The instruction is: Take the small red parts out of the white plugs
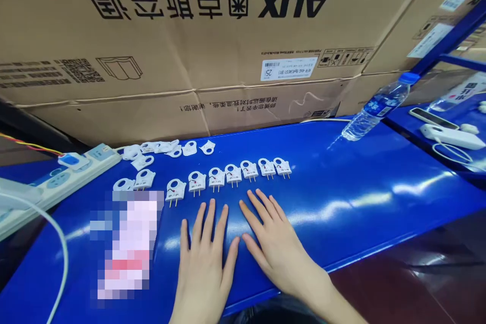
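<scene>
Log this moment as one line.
left hand: open, palm down over table; right hand: open, palm down; plugs: row beyond hands; bottle: on table, right

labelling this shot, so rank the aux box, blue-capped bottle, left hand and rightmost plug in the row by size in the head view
1. AUX box
2. Left hand, helped by being near the camera
3. Blue-capped bottle
4. Rightmost plug

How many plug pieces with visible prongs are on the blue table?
7 plug pieces: one at the row's left end, one next, three in the middle, two at the right end. Two white pieces farther left are partly hidden, so uncertain.
</scene>
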A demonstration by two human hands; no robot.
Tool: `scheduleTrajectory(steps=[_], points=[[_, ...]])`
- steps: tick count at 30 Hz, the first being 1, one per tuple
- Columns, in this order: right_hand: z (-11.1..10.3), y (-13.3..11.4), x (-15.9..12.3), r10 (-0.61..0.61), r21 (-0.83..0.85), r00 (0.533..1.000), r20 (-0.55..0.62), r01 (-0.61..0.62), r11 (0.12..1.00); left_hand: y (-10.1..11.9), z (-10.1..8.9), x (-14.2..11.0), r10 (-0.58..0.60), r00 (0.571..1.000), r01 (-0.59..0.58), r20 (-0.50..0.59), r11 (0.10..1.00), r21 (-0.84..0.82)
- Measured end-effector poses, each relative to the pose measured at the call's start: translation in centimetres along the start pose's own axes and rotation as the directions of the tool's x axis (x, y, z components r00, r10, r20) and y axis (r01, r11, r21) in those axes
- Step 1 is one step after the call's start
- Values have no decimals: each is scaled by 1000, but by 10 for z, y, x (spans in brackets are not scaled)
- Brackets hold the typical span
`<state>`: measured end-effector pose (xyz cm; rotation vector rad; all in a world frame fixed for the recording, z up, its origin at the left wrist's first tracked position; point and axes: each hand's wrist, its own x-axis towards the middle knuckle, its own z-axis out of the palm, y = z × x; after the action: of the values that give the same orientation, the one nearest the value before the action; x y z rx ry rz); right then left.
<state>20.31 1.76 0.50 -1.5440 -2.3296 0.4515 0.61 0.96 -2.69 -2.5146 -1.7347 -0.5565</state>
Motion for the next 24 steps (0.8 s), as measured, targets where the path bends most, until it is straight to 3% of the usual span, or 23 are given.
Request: scheduleTrajectory(steps=[6, 8, 12, 15, 19, 24], points=[[-34, 23, 2, -105, 36, 992, 73, 103, 994, 2, -3, 1, -14, 999, 13, -32, 1000, -23], [-53, 36, 9, -64, 1, 996, 58, 64, 998, 2, -4, 1, -17, 999, 16, -32, 999, -31], [-92, 69, 40, -79, -144, 997, -18, 75, 987, 3, -5, 1, -28, 999, 27, -20, 998, -57], [-112, 93, 70, -57, -222, 997, 44, 65, 973, 3, -6, 2, -37, 999, 37, -6, 998, -57], [-115, 118, 93, 50, -226, 998, 47, -38, 973, 0, -6, 1, -19, 1000, 19, -3, 999, -34], [-101, 129, 89, 80, -148, 994, 77, -68, 987, -5, -4, 0, 13, 1000, -13, 16, 1000, -23]])
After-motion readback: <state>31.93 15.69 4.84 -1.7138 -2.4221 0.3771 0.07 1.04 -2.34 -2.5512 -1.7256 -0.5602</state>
